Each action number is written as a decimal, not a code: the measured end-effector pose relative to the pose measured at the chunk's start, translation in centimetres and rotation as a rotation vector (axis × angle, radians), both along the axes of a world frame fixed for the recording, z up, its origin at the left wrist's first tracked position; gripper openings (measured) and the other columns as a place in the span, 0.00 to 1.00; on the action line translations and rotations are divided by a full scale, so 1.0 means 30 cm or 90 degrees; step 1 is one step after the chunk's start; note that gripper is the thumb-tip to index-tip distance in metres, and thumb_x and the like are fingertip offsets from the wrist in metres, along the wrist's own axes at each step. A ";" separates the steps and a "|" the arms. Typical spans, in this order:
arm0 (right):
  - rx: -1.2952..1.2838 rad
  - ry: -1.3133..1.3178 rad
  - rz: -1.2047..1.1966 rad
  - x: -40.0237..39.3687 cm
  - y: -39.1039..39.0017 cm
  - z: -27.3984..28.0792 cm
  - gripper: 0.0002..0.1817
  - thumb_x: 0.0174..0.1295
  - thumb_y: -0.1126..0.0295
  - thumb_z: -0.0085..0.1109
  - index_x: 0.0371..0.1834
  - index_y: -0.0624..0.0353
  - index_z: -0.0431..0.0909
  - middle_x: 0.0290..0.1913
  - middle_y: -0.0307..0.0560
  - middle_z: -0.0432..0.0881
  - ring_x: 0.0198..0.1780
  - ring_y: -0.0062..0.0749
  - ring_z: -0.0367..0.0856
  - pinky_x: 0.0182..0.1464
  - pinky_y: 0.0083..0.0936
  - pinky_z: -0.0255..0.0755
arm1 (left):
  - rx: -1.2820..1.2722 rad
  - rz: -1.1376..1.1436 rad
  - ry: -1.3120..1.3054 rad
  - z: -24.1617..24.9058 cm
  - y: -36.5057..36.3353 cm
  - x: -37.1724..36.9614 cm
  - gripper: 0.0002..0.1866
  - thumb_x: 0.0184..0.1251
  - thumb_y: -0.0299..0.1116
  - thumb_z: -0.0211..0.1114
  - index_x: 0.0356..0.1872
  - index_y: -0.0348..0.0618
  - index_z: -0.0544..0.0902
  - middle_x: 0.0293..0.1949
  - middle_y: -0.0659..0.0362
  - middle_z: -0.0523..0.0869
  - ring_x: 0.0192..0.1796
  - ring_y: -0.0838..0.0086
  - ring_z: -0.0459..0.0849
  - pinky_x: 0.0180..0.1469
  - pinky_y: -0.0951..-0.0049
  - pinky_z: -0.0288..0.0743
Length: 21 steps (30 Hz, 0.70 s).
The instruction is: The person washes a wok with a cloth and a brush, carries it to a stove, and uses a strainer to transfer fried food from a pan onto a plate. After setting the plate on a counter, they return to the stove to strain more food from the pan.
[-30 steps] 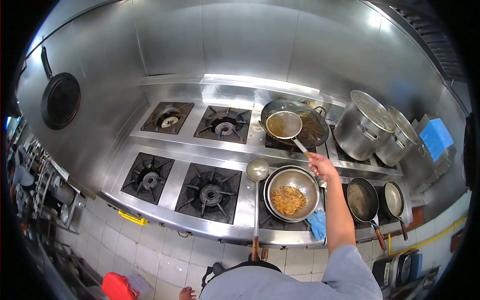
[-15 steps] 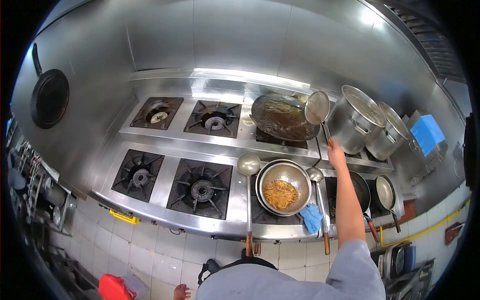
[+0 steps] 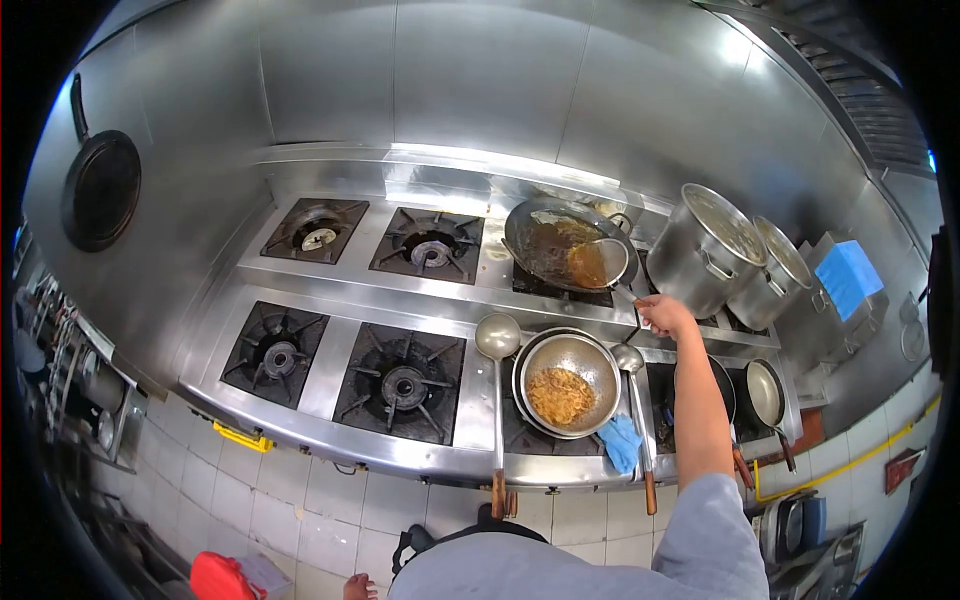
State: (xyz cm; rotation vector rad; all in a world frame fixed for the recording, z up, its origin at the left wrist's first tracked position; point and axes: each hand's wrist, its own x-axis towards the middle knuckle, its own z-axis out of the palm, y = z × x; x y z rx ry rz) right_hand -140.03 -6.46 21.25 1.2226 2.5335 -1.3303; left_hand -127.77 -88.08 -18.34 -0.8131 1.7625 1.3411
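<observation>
My right hand [image 3: 663, 314] is closed round the handle of a round mesh strainer [image 3: 614, 258]. The strainer's bowl lies low inside a dark wok [image 3: 530, 222] on the back burner, with orange-brown food or oil showing in and beside it. In front, a metal bowl [image 3: 598, 361] holds shredded golden-brown food [image 3: 561, 397]. A ladle [image 3: 497, 337] lies to its left and a second ladle [image 3: 628, 358] to its right, near my right forearm. At the bottom edge my left hand [image 3: 360, 588] hangs low, partly cut off, fingers slightly apart and nothing visible in it.
Two tall stock pots [image 3: 705, 245] stand right of the wok. Two pans [image 3: 765, 392] sit on the front right burners. A blue cloth [image 3: 621, 443] lies by the bowl. Several burners [image 3: 405, 386] are on the left. A red object [image 3: 222, 577] is at lower left.
My right hand has lowered the strainer from above the wok's right rim down into the wok. Orange-brown contents now show at it. My left hand has barely moved.
</observation>
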 end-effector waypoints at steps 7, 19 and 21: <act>-0.105 0.037 0.025 -0.009 -0.069 0.009 0.10 0.64 0.70 0.49 0.47 0.58 0.73 0.23 0.31 0.72 0.15 0.13 0.63 0.15 0.14 0.55 | -0.223 -0.614 0.450 -0.209 -0.133 0.023 0.20 0.69 0.40 0.51 0.55 0.39 0.74 0.44 0.55 0.83 0.38 0.68 0.82 0.36 0.66 0.77; -0.295 0.255 -0.073 -0.073 -0.221 -0.116 0.21 0.65 0.71 0.50 0.60 0.64 0.64 0.23 0.36 0.72 0.15 0.14 0.63 0.12 0.12 0.53 | -0.025 0.006 0.001 0.031 0.009 -0.009 0.19 0.68 0.45 0.53 0.52 0.44 0.72 0.35 0.60 0.82 0.31 0.72 0.77 0.32 0.68 0.70; -0.288 0.299 -0.108 -0.089 -0.250 -0.126 0.20 0.65 0.71 0.49 0.60 0.62 0.65 0.23 0.36 0.73 0.15 0.14 0.63 0.12 0.12 0.54 | -0.015 0.006 0.006 0.052 0.007 -0.002 0.19 0.68 0.45 0.53 0.53 0.44 0.72 0.37 0.60 0.82 0.31 0.72 0.77 0.32 0.68 0.70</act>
